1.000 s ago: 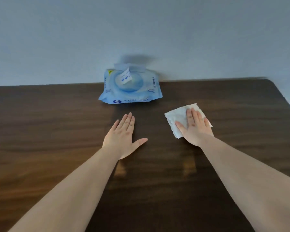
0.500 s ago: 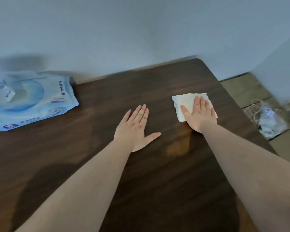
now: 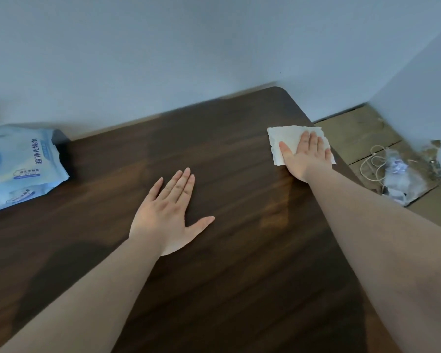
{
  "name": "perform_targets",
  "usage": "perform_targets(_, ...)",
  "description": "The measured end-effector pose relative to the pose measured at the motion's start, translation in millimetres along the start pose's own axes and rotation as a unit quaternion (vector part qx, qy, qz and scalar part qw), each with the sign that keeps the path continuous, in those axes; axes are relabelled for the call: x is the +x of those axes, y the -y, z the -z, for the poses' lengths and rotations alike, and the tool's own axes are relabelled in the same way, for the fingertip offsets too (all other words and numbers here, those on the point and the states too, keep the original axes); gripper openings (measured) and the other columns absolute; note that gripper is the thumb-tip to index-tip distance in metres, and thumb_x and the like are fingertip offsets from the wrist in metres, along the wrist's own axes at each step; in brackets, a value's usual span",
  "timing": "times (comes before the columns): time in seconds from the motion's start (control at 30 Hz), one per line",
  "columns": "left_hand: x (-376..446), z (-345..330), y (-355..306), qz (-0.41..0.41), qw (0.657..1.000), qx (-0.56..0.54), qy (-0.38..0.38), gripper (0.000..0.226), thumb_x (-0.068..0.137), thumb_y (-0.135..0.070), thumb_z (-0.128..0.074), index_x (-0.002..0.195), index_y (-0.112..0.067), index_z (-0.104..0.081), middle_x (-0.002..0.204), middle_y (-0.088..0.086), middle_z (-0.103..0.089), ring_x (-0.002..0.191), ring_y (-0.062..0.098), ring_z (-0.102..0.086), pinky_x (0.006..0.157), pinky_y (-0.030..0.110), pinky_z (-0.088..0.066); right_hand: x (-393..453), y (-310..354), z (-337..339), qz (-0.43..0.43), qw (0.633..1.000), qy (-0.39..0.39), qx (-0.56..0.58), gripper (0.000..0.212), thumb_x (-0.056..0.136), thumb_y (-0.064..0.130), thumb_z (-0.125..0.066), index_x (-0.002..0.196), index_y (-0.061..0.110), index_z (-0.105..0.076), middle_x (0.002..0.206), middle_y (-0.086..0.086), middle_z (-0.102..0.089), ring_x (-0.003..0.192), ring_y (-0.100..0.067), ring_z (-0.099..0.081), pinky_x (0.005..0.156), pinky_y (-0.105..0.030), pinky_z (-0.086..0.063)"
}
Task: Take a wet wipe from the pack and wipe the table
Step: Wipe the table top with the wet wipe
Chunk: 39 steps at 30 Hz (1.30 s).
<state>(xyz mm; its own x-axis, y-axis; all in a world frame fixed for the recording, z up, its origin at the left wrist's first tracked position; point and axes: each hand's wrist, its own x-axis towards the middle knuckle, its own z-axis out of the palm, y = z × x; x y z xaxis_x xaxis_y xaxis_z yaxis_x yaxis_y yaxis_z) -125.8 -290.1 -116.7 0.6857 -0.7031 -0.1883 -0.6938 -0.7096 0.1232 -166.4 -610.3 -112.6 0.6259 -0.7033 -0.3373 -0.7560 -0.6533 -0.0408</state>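
A white wet wipe [image 3: 285, 140] lies flat on the dark wooden table [image 3: 227, 263], near its far right corner. My right hand [image 3: 304, 155] presses on the wipe with flat fingers, and the wipe's right edge reaches the table's right rim. My left hand [image 3: 169, 212] rests palm down on the bare wood in the middle, fingers together, thumb spread, holding nothing. The blue wet wipe pack [image 3: 18, 169] lies at the far left against the wall, partly cut off by the frame.
A pale wall [image 3: 189, 47] runs along the table's far edge. Beyond the right rim is a tan floor [image 3: 362, 133] with a crumpled clear bag and white cord [image 3: 402, 171].
My right hand has slid the wipe rightward toward the table's right edge. The view has swung right, so the pack now sits at the far left. My left hand stays flat.
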Motion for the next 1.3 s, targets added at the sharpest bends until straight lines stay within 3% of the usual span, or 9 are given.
perform_targets(0.2, -0.7, -0.3, 1.8, 0.000, 1.000, 0.006, -0.003, 0.091, 0.078, -0.079, 0.001, 0.146, -0.020, 0.018, 0.151, -0.008, 0.025, 0.139, 0.005, 0.023, 0.118, 0.035, 0.010, -45.1, 14.2, -10.6, 0.062, 0.997, 0.030, -0.042, 0.080, 0.091, 0.066, -0.005, 0.149, 0.014, 0.013, 0.160, -0.008, 0.014, 0.147, -0.024, 0.011, 0.118, -0.043, 0.006)
perform_targets(0.37, -10.0, 2.8, 3.1, 0.003, 0.999, -0.031, 0.016, 0.095, 0.076, -0.079, -0.001, 0.147, -0.018, 0.016, 0.152, -0.006, 0.024, 0.140, 0.006, 0.021, 0.117, 0.034, 0.012, -102.8, 58.0, -28.5, 0.165, 0.981, 0.056, -0.087, 0.079, 0.091, 0.066, -0.005, 0.149, 0.016, 0.016, 0.159, -0.006, 0.018, 0.146, -0.024, 0.016, 0.116, -0.042, 0.010)
perform_targets(0.53, -85.5, 0.2, 63.4, 0.100, 0.993, -0.043, 0.037, 0.097, 0.074, -0.081, -0.006, 0.145, -0.020, 0.018, 0.149, -0.007, 0.027, 0.139, 0.007, 0.022, 0.117, 0.037, 0.010, -143.1, 129.4, -50.4, 0.269, 0.955, 0.071, -0.101, 0.077, 0.092, 0.064, -0.005, 0.148, 0.016, 0.018, 0.158, -0.005, 0.020, 0.145, -0.023, 0.019, 0.117, -0.043, 0.011)
perform_targets(0.67, -184.9, -3.1, 151.8, 0.232, 0.972, -0.037, 0.029, 0.105, 0.072, -0.085, -0.003, 0.149, -0.016, 0.009, 0.158, -0.001, 0.015, 0.145, 0.012, 0.012, 0.117, 0.036, 0.005, -187.7, 204.8, -69.9, 0.376, 0.916, 0.082, -0.119, 0.076, 0.092, 0.064, -0.006, 0.148, 0.017, 0.019, 0.158, -0.004, 0.021, 0.145, -0.021, 0.020, 0.118, -0.042, 0.011)
perform_targets(0.9, -350.1, -16.0, 255.8, 0.441, 0.894, -0.073, 0.041, 0.128, 0.054, -0.096, 0.000, 0.149, -0.010, 0.008, 0.159, 0.006, 0.012, 0.146, 0.017, 0.010, 0.119, 0.039, -0.002, -278.4, 343.8, -114.5, 0.514, 0.842, 0.076, -0.148, 0.076, 0.093, 0.062, -0.007, 0.149, 0.015, 0.015, 0.159, -0.004, 0.017, 0.145, -0.020, 0.019, 0.119, -0.044, 0.007)
perform_targets(1.07, -388.3, -26.7, 277.9, 0.461, 0.883, -0.082, 0.032, 0.130, 0.049, -0.096, 0.006, 0.147, -0.012, 0.014, 0.157, 0.002, 0.018, 0.144, 0.015, 0.015, 0.119, 0.037, 0.001, -333.5, 428.4, -142.8, 0.578, 0.793, 0.080, -0.175, 0.076, 0.093, 0.063, -0.008, 0.149, 0.016, 0.014, 0.160, -0.005, 0.016, 0.146, -0.022, 0.016, 0.119, -0.044, 0.007)
perform_targets(1.3, -388.8, -31.7, 285.0, 0.449, 0.888, -0.092, 0.027, 0.122, 0.058, -0.095, -0.003, 0.147, -0.014, 0.018, 0.156, 0.001, 0.024, 0.143, 0.017, 0.021, 0.115, 0.038, 0.010, -385.1, 530.5, -170.1, 0.640, 0.738, 0.073, -0.203, 0.076, 0.093, 0.064, -0.006, 0.149, 0.017, 0.015, 0.159, -0.005, 0.017, 0.146, -0.021, 0.016, 0.118, -0.042, 0.010)
